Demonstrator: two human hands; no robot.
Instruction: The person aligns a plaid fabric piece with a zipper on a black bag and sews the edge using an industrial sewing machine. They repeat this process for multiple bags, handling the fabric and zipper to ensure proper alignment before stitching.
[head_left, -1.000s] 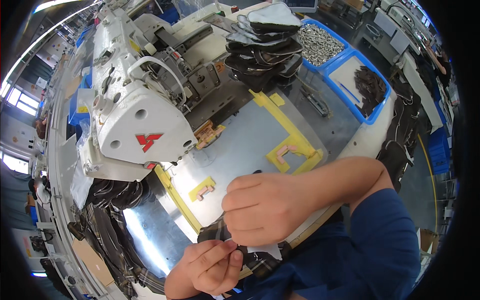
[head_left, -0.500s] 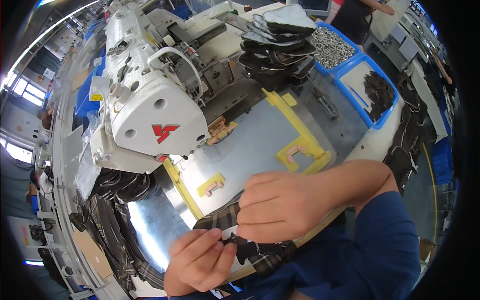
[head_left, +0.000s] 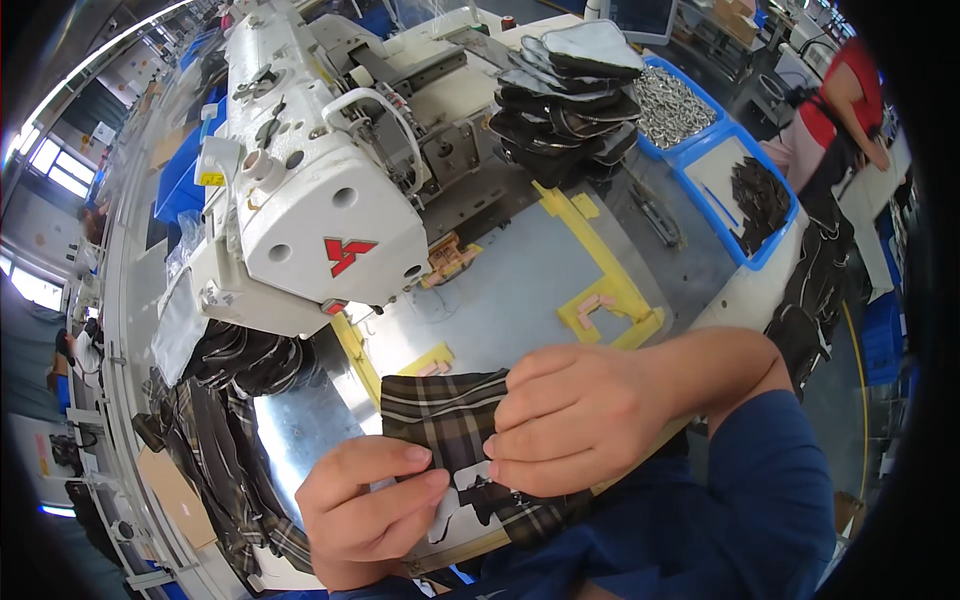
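A dark plaid fabric piece (head_left: pixel 435 400) lies at the front edge of the machine table, in front of the sewing plate. My right hand (head_left: pixel 575 420) rests over its right part, fingers curled down onto the cloth. Beside its left part is my left hand (head_left: pixel 375 505), thumb and forefinger pinched together; what they hold, if anything, is too small to make out. Between the hands, white patches (head_left: pixel 462 522) and a dark strip with small metallic bits show on the cloth. The fabric under my right palm is hidden.
A white industrial sewing machine (head_left: pixel 325 215) stands ahead, its plate (head_left: pixel 520 270) edged with yellow tape. Stacked dark pieces (head_left: pixel 570 95), a blue bin of metal parts (head_left: pixel 675 108) and a blue tray (head_left: pixel 752 262) lie right. Plaid garments (head_left: pixel 225 460) hang left. Someone in red (head_left: pixel 850 95) stands far right.
My left hand has moved left and slightly down, away from my right hand. More of the plaid fabric now shows, covering part of the plate. The person in red has come into view.
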